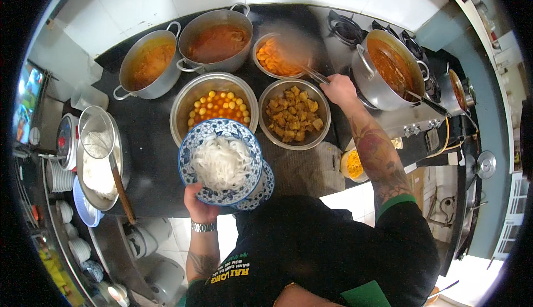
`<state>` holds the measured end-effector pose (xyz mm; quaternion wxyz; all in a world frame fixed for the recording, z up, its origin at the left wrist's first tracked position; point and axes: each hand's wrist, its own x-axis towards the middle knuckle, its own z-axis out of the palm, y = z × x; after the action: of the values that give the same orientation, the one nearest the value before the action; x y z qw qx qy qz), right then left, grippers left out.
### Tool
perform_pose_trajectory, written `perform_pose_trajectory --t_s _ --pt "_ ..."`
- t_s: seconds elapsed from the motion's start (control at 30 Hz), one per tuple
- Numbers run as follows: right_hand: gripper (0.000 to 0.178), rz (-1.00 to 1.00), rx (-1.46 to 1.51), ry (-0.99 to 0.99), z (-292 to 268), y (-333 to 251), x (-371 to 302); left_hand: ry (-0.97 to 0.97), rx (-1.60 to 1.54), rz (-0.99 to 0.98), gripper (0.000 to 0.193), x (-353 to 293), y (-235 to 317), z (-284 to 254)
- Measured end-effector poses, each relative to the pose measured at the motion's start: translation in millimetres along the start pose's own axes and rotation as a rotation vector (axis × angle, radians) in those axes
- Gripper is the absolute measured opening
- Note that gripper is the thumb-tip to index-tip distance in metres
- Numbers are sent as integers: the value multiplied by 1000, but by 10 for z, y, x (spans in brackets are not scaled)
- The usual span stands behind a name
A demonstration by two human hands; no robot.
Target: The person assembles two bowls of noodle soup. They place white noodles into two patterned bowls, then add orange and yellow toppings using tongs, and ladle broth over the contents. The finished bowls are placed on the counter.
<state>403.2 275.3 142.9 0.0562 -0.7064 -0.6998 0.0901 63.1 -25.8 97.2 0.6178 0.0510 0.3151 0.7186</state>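
Note:
My left hand [203, 202] grips the near-left side of a blue-and-white patterned bowl [255, 146] filled with flat white noodles [221, 162]. A second patterned bowl [263, 191] shows partly beneath it. Farther off to the right, my right hand [338, 90] is closed around the metal handle of a utensil [316, 75]. Its far end reaches toward a steel bowl of orange pieces [272, 57], where steam blurs it. Just left of my right forearm sits a steel bowl of browned chunks [293, 115]. Behind the noodles stands a steel pot of small round yellowish balls in orange liquid [220, 106].
Two pots of orange-red broth, one left [149, 65] and one right of it [216, 37], stand at the back. A large stew pot [383, 73] with a ladle sits on the right-hand stove. At left, a wood-handled strainer [100, 132] lies over a pan. A cloth [308, 168] covers the counter's near edge.

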Motion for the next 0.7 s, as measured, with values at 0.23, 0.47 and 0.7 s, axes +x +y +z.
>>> perform_pose_trajectory --t_s 0.23,0.47,0.7 --pt "40 -172 188 211 -401 -94 -447 -9 24 -4 57 204 36 75" --pt "34 -299 750 -406 -830 -400 -1241 -61 -27 -37 57 461 22 178" --pt "32 -264 710 -262 -988 -538 -1211 -93 -95 -35 59 462 40 260"
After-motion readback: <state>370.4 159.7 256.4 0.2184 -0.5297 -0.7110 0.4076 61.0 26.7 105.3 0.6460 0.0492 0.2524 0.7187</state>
